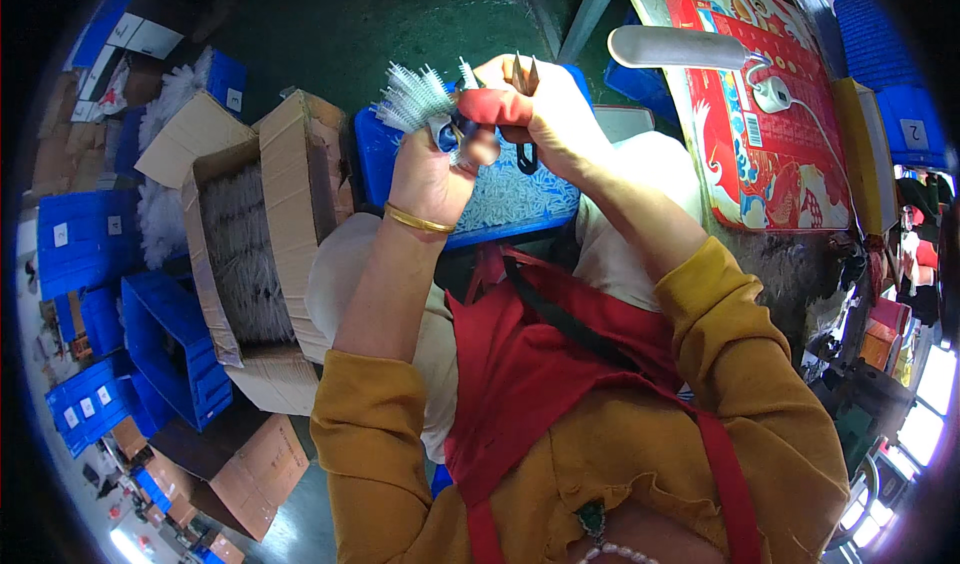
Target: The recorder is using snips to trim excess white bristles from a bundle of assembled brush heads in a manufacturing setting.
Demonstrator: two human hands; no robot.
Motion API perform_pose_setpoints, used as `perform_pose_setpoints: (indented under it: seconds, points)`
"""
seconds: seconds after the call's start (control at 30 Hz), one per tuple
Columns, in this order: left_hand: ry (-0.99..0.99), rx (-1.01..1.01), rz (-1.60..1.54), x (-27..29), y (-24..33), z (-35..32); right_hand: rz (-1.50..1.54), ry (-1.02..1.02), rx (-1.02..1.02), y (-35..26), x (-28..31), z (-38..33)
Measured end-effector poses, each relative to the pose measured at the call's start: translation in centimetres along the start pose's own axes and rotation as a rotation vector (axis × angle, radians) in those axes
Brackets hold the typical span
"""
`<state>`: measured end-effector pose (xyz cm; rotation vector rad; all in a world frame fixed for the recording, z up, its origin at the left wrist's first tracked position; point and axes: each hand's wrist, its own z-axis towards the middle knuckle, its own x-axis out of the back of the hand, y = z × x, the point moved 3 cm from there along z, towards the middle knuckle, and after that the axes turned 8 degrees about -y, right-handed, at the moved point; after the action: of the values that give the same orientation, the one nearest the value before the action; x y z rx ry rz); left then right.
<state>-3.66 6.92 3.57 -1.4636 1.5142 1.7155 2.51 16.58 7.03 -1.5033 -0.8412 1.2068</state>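
While the left hand (430, 179) pinches one brush bundle (411, 100), the right (560, 116) grips one cutter (519, 77).

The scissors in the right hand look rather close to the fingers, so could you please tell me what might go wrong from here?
The scissors in the right hand have bare, pointed tips, so they might nick a finger. The white brushes fan out from the left hand; one could slip into the blue tray and mix with the small pale pieces.
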Motion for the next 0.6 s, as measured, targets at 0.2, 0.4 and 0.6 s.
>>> perform_pose_setpoints:
  seconds: [0.2,0.4,0.6]
  points:
    - [-0.077,0.003,-0.073,-0.4,0.1,0.1,0.161,0.106,0.096,0.1,-0.7,0.6]
    - [-0.022,-0.082,-0.042,0.2,0.9,0.1,0.111,0.121,0.073,-0.2,-1.2,1.0]
    - [0.203,-0.2,0.272,-0.3,1.3,-0.2,-0.369,0.219,0.108,-0.8,-0.3,0.9]
